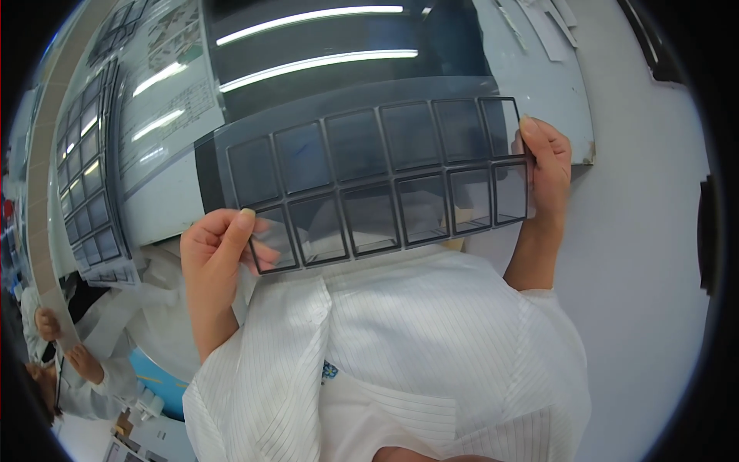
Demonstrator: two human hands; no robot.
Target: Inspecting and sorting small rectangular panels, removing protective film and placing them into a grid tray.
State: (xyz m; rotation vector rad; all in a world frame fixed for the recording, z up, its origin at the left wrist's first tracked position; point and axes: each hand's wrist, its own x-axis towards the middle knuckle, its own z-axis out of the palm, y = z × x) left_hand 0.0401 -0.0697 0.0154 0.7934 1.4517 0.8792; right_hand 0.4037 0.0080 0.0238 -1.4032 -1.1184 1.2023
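Note:
Stretched between my two hands is a clear plastic sheet (358,146) with two rows of dark-framed rectangular windows, tilted with its right end higher. My left hand (214,250) pinches its lower left corner, thumb on top, the other fingers showing through the clear material underneath. At the right end, my right hand (548,162) grips the edge with the thumb in front; its other fingers are mostly hidden. The sheet is in front of my body, over the near edge of a table. Beyond it lies a dark glossy panel (346,38) reflecting two light tubes.
Similar framed sheets (85,169) lie at the left of the table, beside a printed paper (173,100) under a shiny cover. Paper strips (543,27) rest at the far right. A co-worker's hands (85,362) show at the lower left, near a blue surface (158,377).

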